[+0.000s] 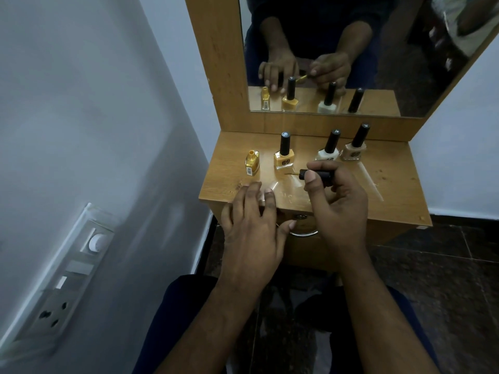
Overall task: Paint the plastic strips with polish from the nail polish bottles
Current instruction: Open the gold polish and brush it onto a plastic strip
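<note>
On the shelf [391, 184], four bottles [283, 157] line up before the mirror [351, 49]; at their 6 o'clock, the brush [310, 174], both hands flanking.

1. The capped yellow bottle [283, 160] bears a dark angular logo mark, not legible as letters
2. The open gold bottle [252, 162] carries a barcode sticker, digits too small to read

Wooden dressing unit [399, 182] with mirror [405, 63], set against pale walls [94, 103]; switch panel [67, 279] mounted left; dark tiled floor [445, 265] below.
</note>
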A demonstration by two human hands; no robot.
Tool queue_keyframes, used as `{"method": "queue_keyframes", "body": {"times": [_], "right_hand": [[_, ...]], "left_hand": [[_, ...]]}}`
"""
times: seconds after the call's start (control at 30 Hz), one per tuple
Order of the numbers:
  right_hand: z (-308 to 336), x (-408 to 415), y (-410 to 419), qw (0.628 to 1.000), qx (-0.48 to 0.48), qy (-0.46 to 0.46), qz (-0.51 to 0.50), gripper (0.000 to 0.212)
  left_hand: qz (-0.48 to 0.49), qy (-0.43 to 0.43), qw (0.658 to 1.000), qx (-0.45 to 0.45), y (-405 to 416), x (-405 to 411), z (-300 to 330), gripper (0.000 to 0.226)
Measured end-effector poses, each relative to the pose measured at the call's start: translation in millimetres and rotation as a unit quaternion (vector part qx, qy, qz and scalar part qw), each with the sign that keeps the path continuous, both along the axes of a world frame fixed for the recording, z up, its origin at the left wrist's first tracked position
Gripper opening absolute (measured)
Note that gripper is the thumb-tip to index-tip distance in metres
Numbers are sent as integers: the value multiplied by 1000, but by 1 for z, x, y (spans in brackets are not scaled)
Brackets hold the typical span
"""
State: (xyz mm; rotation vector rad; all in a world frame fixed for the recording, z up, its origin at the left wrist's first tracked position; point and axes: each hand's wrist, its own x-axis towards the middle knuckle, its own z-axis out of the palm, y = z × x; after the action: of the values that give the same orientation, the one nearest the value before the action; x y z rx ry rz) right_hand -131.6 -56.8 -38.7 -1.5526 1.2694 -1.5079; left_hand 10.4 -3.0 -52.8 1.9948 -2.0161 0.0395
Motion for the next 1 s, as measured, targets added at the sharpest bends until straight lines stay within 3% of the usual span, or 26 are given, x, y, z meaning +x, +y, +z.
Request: {"method": "queue_keyframes", "body": {"times": [0.47,1.0], "right_hand": [[-15,5,-6,993,-6,116,-3,16],[-12,8,-4,986,-15,163,-2,17]], "left_hand": [[-47,39,997,38,1,8,-6,70],[-54,33,998,14,0,11,-8,65]]}}
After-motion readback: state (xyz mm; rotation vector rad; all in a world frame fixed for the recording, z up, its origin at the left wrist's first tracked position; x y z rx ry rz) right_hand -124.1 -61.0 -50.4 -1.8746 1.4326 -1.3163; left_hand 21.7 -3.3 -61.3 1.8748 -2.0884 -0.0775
